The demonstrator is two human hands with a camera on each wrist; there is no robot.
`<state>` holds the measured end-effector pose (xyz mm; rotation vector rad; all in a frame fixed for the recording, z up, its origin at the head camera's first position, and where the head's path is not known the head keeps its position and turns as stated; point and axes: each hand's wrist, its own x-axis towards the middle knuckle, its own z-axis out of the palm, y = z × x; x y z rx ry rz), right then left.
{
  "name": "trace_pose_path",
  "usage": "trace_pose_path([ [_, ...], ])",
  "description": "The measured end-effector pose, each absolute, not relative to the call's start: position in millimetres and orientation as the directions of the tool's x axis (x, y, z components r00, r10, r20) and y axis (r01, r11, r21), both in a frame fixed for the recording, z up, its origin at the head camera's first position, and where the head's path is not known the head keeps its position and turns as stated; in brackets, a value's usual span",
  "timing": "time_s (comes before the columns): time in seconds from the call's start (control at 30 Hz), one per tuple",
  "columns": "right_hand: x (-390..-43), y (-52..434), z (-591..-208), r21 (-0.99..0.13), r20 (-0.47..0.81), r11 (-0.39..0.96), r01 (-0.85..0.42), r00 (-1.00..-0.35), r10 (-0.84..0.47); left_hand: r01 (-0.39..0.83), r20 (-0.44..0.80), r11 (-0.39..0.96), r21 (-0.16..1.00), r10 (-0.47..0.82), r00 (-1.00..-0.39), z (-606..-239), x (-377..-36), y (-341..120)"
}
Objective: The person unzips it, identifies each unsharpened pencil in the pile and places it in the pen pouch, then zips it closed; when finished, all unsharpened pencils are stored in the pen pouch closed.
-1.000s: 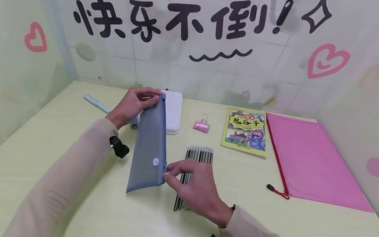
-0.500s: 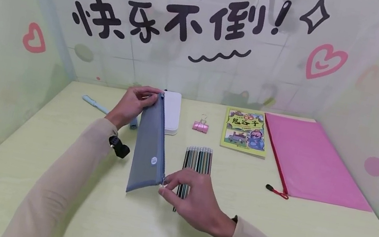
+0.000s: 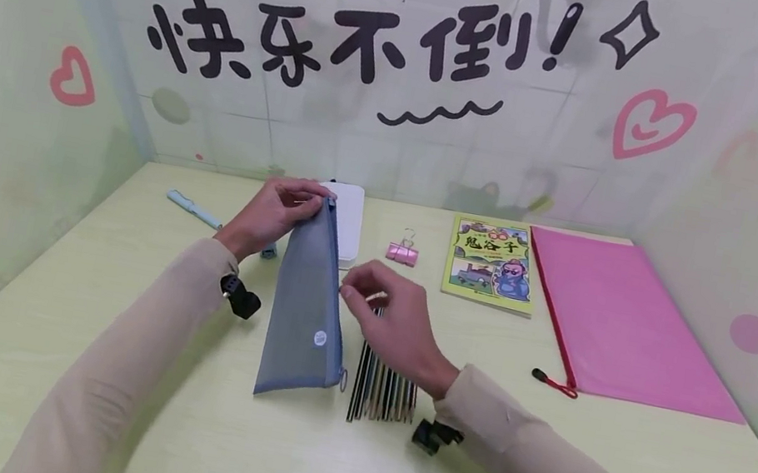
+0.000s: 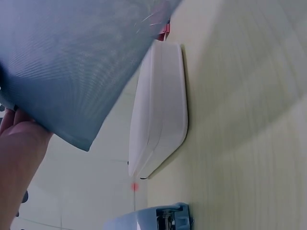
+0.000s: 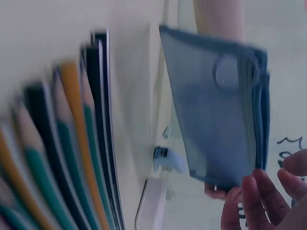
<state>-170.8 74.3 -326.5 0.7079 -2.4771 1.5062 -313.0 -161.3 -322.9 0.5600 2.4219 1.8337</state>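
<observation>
A grey-blue mesh zip pouch point(image 3: 307, 308) hangs tilted above the table, its round white label near the lower end. My left hand point(image 3: 277, 210) pinches the pouch's far upper corner; in the left wrist view the mesh covers part of the fingers. Beside the zip edge is my right hand point(image 3: 395, 320), fingers bent and thumb apart from them in the right wrist view, with nothing visible between. Whether its fingertips touch the zip is unclear. The ring-shaped zip pull point(image 3: 343, 381) dangles free at the near end. Under the right hand lies a row of pencils point(image 3: 385, 394), partly hidden.
Behind the pouch lies a white case point(image 3: 348, 223). A light blue pen-like item point(image 3: 192, 207) and a blue stapler-like item point(image 4: 163, 218) are at left. A pink binder clip point(image 3: 402, 253), a yellow comic book point(image 3: 492, 265) and a pink zip folder point(image 3: 637, 324) lie right.
My right hand has let go of the zip pull at the pouch's near end and moved up along the zip edge. The pouch has swung slightly to the right.
</observation>
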Motion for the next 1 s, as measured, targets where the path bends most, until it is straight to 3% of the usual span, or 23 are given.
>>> trace_pose_path([
  [0.27,-214,68,-327,-0.814,0.367,0.394,-0.426,-0.904,-0.22,0.241,0.155,0.204,0.949,0.363,-0.919,-326,-310,-151],
  [0.63,-222,66,-332,-0.811,0.347,0.402,-0.424,-0.903,-0.252,0.284,0.187,0.233,0.93,0.365,-0.912,-325,-310,-145],
  [0.73,-221,66,-332,-0.819,0.335,0.402,-0.409,-0.91,-0.243,0.393,0.267,0.321,0.862,0.372,-0.889,-322,-303,-142],
  [0.9,-222,66,-332,-0.826,0.315,0.417,-0.379,-0.924,-0.218,0.587,0.476,0.515,0.624,0.344,-0.809,-309,-274,-132],
  [1.0,-223,67,-332,-0.816,0.31,0.449,-0.364,-0.931,-0.192,0.622,0.471,0.563,0.544,0.408,-0.782,-303,-258,-124],
])
